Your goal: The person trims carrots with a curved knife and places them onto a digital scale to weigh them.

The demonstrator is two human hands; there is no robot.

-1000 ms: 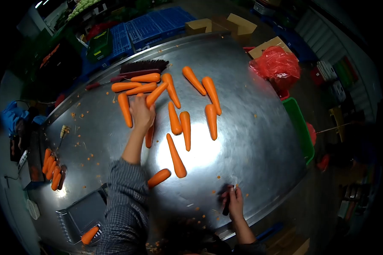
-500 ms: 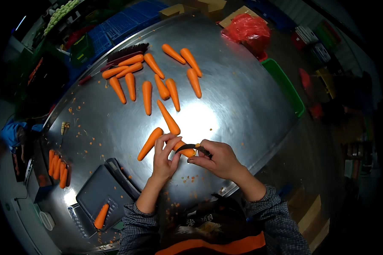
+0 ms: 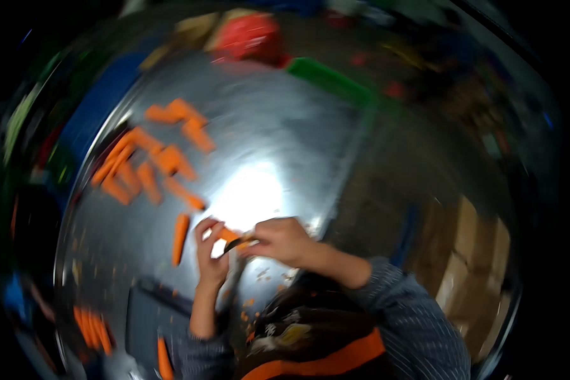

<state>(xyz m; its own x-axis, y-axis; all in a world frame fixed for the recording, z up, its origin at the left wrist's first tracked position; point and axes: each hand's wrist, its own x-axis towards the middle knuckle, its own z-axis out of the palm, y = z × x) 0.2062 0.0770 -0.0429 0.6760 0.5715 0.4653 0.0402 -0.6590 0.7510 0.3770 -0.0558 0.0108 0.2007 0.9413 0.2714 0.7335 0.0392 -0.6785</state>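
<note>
Pinched in the fingers of my left hand [image 3: 210, 259] is an orange carrot [image 3: 227, 234], held above the steel table [image 3: 297, 126]. My right hand [image 3: 282, 242] is closed on a small curved knife [image 3: 234, 243] with a dark blade, which lies against the carrot's near end. Much of the knife's handle is hidden by my fingers. Just left of my left hand lies a single carrot [image 3: 181, 239]. Farther off, several more carrots [image 3: 147, 182] lie spread on the tabletop. The view is smeared by motion.
A dark grey tray [image 3: 149, 323] sits at the lower left, with a carrot [image 3: 164, 358] by it and several carrots [image 3: 92, 329] further left. Beyond the table are a red plastic bag [image 3: 250, 39] and a green bin [image 3: 329, 81]. Cardboard boxes [image 3: 468, 272] stand at right.
My head view has turned right, so the table and carrots have swung leftward and the cardboard boxes show more. Both hands keep their holds on the carrot and the curved knife.
</note>
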